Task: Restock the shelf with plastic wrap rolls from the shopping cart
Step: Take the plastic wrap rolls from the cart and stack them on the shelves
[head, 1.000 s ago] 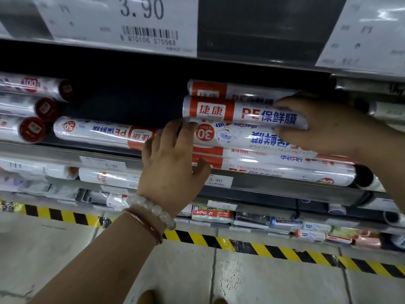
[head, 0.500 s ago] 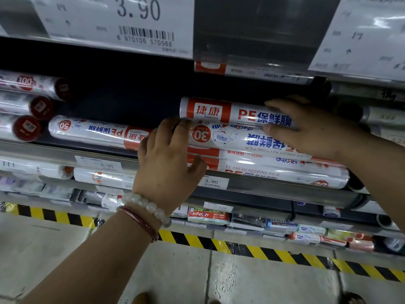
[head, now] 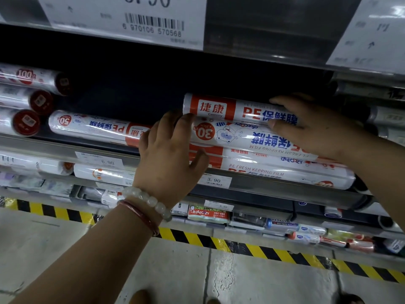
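Observation:
Several white-and-orange plastic wrap rolls lie stacked on the shelf (head: 65, 150). The top roll (head: 230, 108) sits on a roll marked 30 m (head: 236, 137), with two more rolls (head: 274, 172) below at the shelf lip. My left hand (head: 166, 154) has its fingertips against the left ends of the upper rolls and its thumb on a lower roll. My right hand (head: 317, 126) lies flat over the right part of the top two rolls. A single roll marked 50 m (head: 92, 128) lies to the left. No shopping cart is in view.
Red-capped rolls (head: 26, 121) are stacked at the far left of the same shelf. A dark gap lies behind and above the 50 m roll. Price tags (head: 122, 18) hang on the shelf above. Lower shelves hold packaged goods (head: 208, 213). Yellow-black tape (head: 252, 249) edges the floor.
Both hands stay on the stack almost where they were. The view has drawn closer, and a roll that showed behind the top roll a second ago is out of sight.

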